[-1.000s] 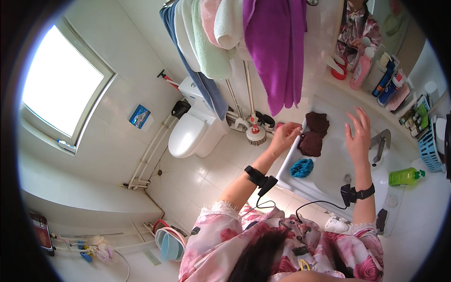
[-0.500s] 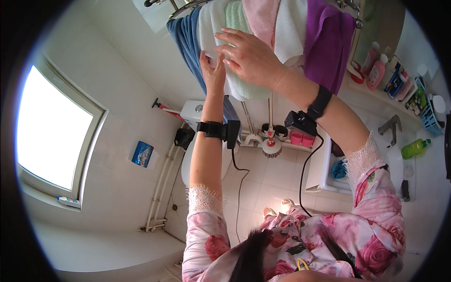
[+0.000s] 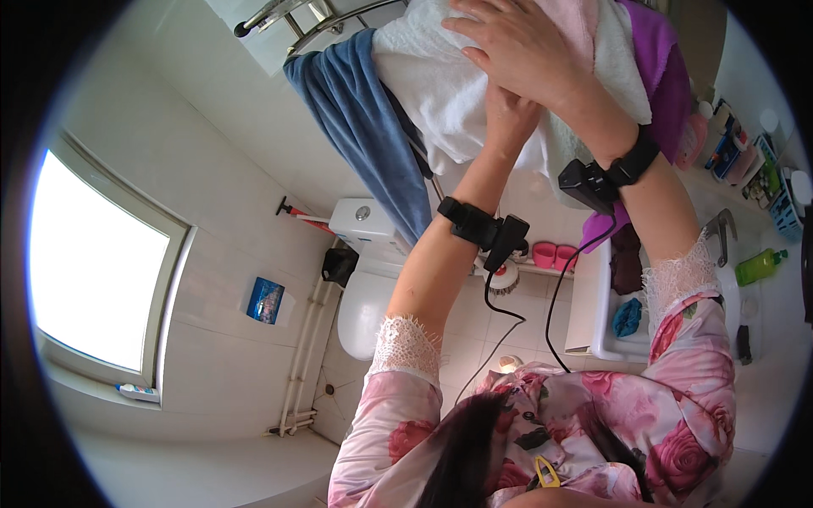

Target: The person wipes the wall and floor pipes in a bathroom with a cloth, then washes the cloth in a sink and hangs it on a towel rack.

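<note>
Several towels hang side by side from a metal rack at the top. A white towel is spread wide and wrinkled beneath my hands. My right hand lies over it with fingers stretched out and apart. Below that hand is my left hand, reaching in against the white towel; its fingers are hidden by my right hand and the cloth. A blue towel hangs to the left, slanting down. To the right are a pink towel and a purple towel.
Below the rack at left stands a white toilet. A sink with dark and blue cloths is at right, beside a tap and a green bottle. Black wrist devices with cables sit on both forearms. Pink cups stand lower down.
Both hands have moved right and now overlap on the white towel. That towel is spread wider, and the blue towel hangs more slanted. The view has shifted slightly.
</note>
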Available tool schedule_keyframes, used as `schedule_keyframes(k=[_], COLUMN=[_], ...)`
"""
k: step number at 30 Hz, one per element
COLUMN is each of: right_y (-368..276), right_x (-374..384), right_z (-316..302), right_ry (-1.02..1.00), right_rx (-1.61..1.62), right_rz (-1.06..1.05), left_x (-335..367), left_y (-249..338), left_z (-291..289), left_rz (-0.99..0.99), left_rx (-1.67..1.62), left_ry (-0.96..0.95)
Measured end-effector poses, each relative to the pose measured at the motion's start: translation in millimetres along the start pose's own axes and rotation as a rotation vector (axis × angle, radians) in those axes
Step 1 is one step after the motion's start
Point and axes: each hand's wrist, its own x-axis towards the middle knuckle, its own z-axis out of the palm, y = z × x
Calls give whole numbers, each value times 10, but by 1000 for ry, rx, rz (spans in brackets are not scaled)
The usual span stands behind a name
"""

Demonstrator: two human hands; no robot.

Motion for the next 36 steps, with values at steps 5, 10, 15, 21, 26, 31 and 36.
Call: schedule_keyframes(k=[5,10,15,21,26,31,36], right_y=[21,-163,-158,-207,-191,-225,-663], right_x=[-48,-35,-26,-52,-20,-81,287], right_z=[-108,91,146,157,497,456,1142], right_ry=[-54,29,63,39,122,134,-128], right_rx=[-13,-41,-18,-51,9,-142,987], right_rz=[-64,-46,-34,33,123,222,570], left_x=[-112,-238,158,394,476,666,439], left_y=[230,-57,-357,-296,4,899,1121], left_z=[-234,-1315,-1768,-2030,-2294,-2608,-2564], left_rz=[-273,-137,-147,-457,-502,-485,-543], left_rx=[50,582,825,592,425,352,256], left_ry=[-210,463,339,301,460,447,380])
